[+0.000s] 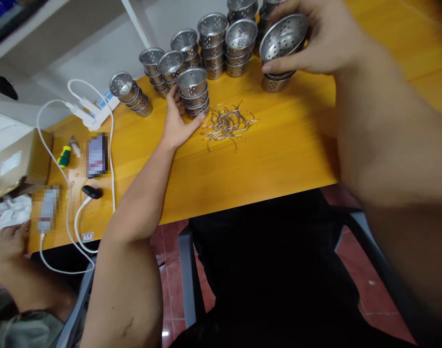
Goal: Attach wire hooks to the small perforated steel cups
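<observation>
My left hand (179,123) is wrapped around the lower part of a short stack of perforated metal cups (192,86), thumb in front and fingers behind. My right hand (324,41) grips a perforated metal cup (284,41) by its side, thumb along the near face; the cup is tilted with its mouth towards me. Just below it, more cups (275,85) show, and whether they are in the same grip I cannot tell. Beside the left-hand stack lies a tangled heap of thin, curved metal wires (228,123) on the yellow table (249,174).
Several more cup stacks (212,43) stand along the back, and one stack (132,94) leans at the left. White cables (112,164), a power strip (101,111), a blurred phone (96,154) and a cardboard box (32,157) occupy the left side. Another person's hand (7,246) rests at the far left.
</observation>
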Tool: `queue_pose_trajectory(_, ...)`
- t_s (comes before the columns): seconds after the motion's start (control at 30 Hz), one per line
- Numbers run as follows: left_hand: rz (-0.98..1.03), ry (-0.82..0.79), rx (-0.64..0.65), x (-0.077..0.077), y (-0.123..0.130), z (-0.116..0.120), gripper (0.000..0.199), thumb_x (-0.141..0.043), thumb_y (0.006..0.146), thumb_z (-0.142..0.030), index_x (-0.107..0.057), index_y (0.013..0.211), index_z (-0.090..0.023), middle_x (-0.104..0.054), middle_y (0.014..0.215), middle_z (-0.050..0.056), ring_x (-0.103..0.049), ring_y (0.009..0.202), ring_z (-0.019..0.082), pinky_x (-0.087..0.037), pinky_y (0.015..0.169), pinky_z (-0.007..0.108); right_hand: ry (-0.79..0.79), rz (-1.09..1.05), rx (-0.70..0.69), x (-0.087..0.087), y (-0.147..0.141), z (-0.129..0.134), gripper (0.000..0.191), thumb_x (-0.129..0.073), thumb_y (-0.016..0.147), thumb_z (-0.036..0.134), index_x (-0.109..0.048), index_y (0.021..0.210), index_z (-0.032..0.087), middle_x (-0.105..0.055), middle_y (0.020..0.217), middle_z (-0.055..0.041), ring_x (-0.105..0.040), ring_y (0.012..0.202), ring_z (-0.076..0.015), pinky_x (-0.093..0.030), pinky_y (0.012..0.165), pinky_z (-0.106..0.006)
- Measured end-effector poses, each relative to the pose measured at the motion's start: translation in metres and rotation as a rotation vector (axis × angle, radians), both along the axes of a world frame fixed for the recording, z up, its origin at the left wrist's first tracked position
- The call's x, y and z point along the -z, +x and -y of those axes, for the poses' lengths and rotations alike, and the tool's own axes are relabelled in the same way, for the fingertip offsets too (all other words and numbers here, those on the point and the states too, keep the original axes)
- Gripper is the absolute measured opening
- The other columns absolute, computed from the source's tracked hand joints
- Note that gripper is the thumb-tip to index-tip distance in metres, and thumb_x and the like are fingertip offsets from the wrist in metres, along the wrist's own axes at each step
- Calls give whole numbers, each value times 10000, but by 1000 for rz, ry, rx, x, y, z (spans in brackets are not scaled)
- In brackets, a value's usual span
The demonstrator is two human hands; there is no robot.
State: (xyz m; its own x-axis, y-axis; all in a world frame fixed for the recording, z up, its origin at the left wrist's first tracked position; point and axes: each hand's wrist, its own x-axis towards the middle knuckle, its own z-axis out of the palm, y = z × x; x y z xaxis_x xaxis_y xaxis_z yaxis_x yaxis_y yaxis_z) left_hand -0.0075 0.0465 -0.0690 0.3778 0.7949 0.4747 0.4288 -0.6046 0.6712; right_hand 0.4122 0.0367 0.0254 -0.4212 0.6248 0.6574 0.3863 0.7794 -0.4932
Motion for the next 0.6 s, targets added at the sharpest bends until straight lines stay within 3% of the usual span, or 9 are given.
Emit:
queue_pose_trajectory(0.07, -6, 14, -21, -2, 0, 1, 1293, -839, 743, -869, -66, 1678, -424, -434, 1715, 158, -541, 1537, 371, -555, 1213, 568, 44, 65, 114, -2, -6, 3, 742, -1060, 743, 390, -773, 1378, 135, -724, 1329, -114, -680, 1260, -257, -512, 1082, -313)
queue_pose_trajectory(0.17, -18, 41, -31, -4, 0, 2, 1285, -800, 776, -875, 3, 1694, -471, -363, 1770, 127, -494, 1582, 372, -532, 1233, 577, 69, 55, 173, -1, -9, 2, 806, -1092, 696, 242, -747, 1404, 70, -717, 1340, -159, -692, 1241, -295, -525, 1055, -333)
queue_pose_trajectory(0.27, -12, 26, -32, -6, 0, 3, 1256, -769, 801, -878, 17, 1701, -490, -339, 1784, 96, -458, 1607, 377, -506, 1260, 593, 82, 48, 221, 2, -6, -1, 870, -1107, 659, 217, -720, 1421, 53, -703, 1367, -173, -675, 1291, -321, -513, 1113, -362)
queue_pose_trajectory(0.4, -1, 11, -50, -9, 1, 7, 1207, -755, 789, -903, -73, 1692, -481, -387, 1748, 95, -479, 1582, 381, -525, 1236, 583, -44, 193, 315, 2, -1, -3, 1171, -1126, 532, 103, -596, 1577, 118, -610, 1516, -165, -599, 1406, -354, -465, 1214, -421)
queue_pose_trajectory(0.5, 28, 24, -67, -12, 3, 10, 1168, -750, 755, -940, -165, 1654, -476, -415, 1718, 92, -508, 1547, 380, -546, 1203, 568, -42, 189, 341, 5, -1, -6, 1079, -1097, 603, 118, -603, 1562, 106, -626, 1496, -154, -613, 1384, -332, -464, 1205, -404)
queue_pose_trajectory(0.6, 61, 32, -89, -19, 7, 14, 1140, -709, 756, -970, -182, 1634, -469, -403, 1713, 77, -458, 1575, 393, -476, 1266, 601, 35, 107, 370, 11, 1, -13, 987, -1087, 653, 188, -636, 1522, 64, -644, 1479, -167, -611, 1389, -325, -452, 1207, -379)
